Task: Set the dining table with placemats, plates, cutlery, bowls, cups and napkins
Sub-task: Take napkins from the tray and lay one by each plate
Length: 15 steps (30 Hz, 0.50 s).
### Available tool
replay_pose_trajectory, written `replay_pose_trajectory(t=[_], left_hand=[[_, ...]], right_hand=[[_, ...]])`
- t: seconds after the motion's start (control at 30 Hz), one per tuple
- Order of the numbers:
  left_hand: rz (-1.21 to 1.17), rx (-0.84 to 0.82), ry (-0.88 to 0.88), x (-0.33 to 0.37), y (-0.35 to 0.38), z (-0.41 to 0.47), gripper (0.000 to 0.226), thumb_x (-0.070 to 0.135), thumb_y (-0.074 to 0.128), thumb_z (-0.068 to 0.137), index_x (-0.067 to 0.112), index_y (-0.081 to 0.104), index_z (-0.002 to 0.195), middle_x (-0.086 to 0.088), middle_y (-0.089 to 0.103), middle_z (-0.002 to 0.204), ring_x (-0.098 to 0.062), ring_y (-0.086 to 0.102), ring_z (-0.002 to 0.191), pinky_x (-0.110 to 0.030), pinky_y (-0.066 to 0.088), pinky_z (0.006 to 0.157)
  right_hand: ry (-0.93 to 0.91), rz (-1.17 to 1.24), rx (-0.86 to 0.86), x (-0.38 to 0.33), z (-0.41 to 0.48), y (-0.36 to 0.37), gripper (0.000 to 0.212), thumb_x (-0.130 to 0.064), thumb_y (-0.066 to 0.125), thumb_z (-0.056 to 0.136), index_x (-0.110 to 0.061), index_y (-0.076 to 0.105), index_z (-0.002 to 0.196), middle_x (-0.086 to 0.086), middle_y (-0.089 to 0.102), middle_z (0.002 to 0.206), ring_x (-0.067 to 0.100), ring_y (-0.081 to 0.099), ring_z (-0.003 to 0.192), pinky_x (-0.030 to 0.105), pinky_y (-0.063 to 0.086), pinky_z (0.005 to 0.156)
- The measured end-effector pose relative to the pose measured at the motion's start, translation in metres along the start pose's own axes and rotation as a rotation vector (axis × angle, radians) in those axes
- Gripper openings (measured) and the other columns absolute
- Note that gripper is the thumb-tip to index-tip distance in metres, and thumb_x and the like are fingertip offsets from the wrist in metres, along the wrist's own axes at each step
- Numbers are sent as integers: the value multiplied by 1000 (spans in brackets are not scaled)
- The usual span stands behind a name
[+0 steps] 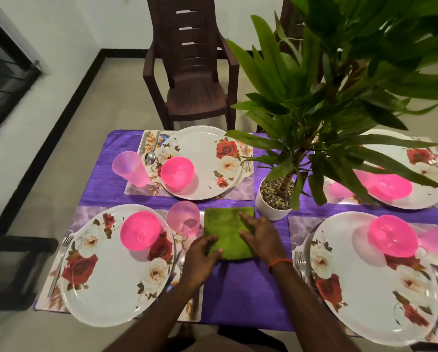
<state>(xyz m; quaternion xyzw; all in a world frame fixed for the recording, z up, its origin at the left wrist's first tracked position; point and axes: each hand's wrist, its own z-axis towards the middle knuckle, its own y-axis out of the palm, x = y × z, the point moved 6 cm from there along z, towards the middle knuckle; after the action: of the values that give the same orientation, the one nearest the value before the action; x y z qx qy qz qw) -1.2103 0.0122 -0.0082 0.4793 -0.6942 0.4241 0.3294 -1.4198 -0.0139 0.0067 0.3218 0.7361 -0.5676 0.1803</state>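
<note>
Since the table (pixel 240 301) already carries four settings on its purple cloth, the napkins are judged to be the step in hand. The green napkin (pixel 224 224) lies folded at the middle of the table, between the two near settings; whether it is one cloth or a stack cannot be told. Both hands are on it, set apart. The right hand (pixel 262 237) is laid on its 3 o'clock side with fingers spread and fairly straight. The left hand (pixel 202 255) is curled over its 7 o'clock corner. The fold is best pinned by the flat hand while the near corner is lifted, so that the cloth is not dragged open. Soft fabric of this kind is likely to sag, so it should be carried low and supported from beneath.

Directions are taken from the napkin. The potted plant (pixel 340 85) stands at 1 o'clock, with its white pot (pixel 266 207) just beside the far corner and its leaves hanging over the far right setting. A lift toward that side could be caught by them. A brown chair (pixel 190 72) is seen at 12 o'clock, beyond the table. The near left plate (pixel 111 283) is set at 8 o'clock and the near right plate (pixel 365 301) at 4 o'clock, with two more at 11 and 2 o'clock. Each bears a pink bowl (pixel 140 231). A pink cup (pixel 183 221) stands at 9 o'clock, just beside the napkin's edge, and by its look could be tipped by a careless sweep. A fork (pixel 299 262) lies at 4 o'clock, near the right wrist. Little bare mat is left beside the plates, so a napkin's place must be chosen with care.
</note>
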Motion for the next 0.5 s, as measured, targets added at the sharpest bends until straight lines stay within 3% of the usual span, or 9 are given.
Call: replay_pose_trajectory(t=[0.2, 0.37, 0.43, 0.5], left_hand=[[160, 0, 17, 3, 1, 2, 47, 17, 87, 79, 11, 71, 123, -2, 60, 127, -16, 61, 114, -21, 46, 97], [191, -4, 25, 2, 1, 6, 58, 15, 86, 81, 6, 64, 133, -1, 48, 135, -12, 49, 122, 6, 32, 84], [208, -13, 33, 2, 1, 7, 60, 17, 85, 81, 7, 62, 135, -2, 47, 137, -10, 47, 122, 8, 30, 84], [234, -21, 39, 1, 2, 8, 61, 19, 85, 82, 8, 61, 137, -2, 46, 139, -9, 45, 123, 9, 27, 85]], right_hand=[[43, 31, -29, 11, 3, 5, 51, -21, 76, 86, -22, 63, 135, 16, 61, 118, 31, 59, 115, 34, 43, 102], [37, -20, -23, 4, 10, 3, 53, -25, 76, 86, -21, 62, 137, 15, 56, 128, 30, 53, 125, 35, 41, 107], [43, -99, -41, 2, 7, 2, 54, -30, 76, 86, -25, 60, 137, 15, 51, 134, 33, 56, 122, 40, 47, 102], [8, -213, -3, -2, 2, -1, 52, -31, 77, 84, -25, 61, 132, 15, 47, 132, 37, 60, 111, 45, 54, 89]])
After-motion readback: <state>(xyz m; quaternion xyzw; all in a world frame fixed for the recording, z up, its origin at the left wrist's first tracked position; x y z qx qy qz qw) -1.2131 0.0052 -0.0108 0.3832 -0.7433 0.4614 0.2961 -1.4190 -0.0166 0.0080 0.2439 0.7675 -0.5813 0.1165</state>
